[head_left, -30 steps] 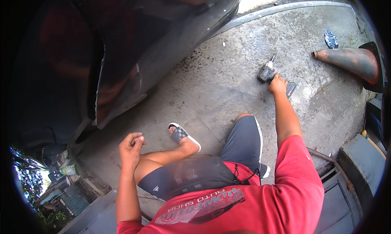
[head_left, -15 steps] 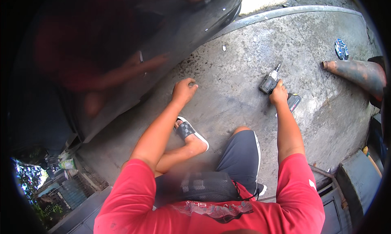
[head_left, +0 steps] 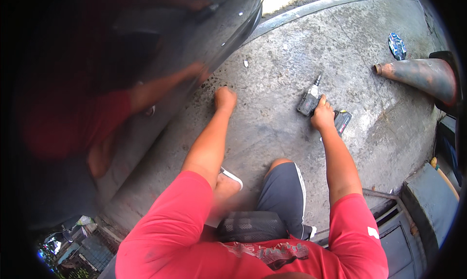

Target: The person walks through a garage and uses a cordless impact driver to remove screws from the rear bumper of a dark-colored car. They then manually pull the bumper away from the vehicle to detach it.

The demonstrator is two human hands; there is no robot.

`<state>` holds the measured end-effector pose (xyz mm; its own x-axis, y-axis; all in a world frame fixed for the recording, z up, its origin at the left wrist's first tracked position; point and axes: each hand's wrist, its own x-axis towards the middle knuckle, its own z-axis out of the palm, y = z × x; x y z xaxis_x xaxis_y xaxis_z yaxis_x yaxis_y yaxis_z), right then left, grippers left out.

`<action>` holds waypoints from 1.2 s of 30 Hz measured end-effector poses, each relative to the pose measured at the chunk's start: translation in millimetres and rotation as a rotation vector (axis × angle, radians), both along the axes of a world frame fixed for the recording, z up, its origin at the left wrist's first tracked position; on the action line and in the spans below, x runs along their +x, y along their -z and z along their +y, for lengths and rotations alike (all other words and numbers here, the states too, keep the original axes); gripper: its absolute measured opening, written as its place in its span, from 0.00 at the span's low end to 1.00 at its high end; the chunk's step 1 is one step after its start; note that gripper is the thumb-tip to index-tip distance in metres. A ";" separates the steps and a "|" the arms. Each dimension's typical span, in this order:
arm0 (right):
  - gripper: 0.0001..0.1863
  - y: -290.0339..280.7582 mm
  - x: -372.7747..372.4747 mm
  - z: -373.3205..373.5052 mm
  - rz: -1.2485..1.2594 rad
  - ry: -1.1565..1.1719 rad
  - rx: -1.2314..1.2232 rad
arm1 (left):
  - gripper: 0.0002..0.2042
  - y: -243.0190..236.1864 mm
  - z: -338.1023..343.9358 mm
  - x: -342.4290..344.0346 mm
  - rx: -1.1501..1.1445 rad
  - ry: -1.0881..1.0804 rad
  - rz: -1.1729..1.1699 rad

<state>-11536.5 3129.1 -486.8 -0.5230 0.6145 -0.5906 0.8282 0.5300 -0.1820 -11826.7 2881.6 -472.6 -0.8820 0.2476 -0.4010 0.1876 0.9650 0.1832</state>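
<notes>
My right hand [head_left: 323, 114] is wrapped round the handle of a cordless drill [head_left: 308, 102], grey and black with a battery at its base. Its chuck and bit point away from me, over the concrete floor. My left hand [head_left: 225, 99] is closed in a fist, held out in front of me near the lower edge of a dark, glossy vehicle panel [head_left: 214, 33]. Whatever the fist may hold is hidden by the fingers. The panel mirrors my arm and red sleeve.
A worn traffic cone [head_left: 413, 73] lies on its side at the right, with a blue patterned flat object [head_left: 397, 46] beyond its tip. A small white scrap [head_left: 246, 63] lies on the concrete [head_left: 272, 89]. At the lower right stands a grey box-like object [head_left: 428, 196].
My left hand has moved a little away from me, and its fingers now hide the small dark thing seen between them before. My right hand still grips the drill. The view has shifted.
</notes>
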 end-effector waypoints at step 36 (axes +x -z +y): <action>0.27 -441.8 92.1 -162.3 1.307 -0.278 0.092 | 0.11 -495.6 3.7 178.4 1.857 -0.401 -1.418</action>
<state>-11444.5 2966.8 -45.0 -0.7818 0.4062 0.4732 -0.0622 0.7042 -0.7073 -11648.3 2885.3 23.0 -0.4493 0.8687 -0.2083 -0.8616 -0.3599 0.3579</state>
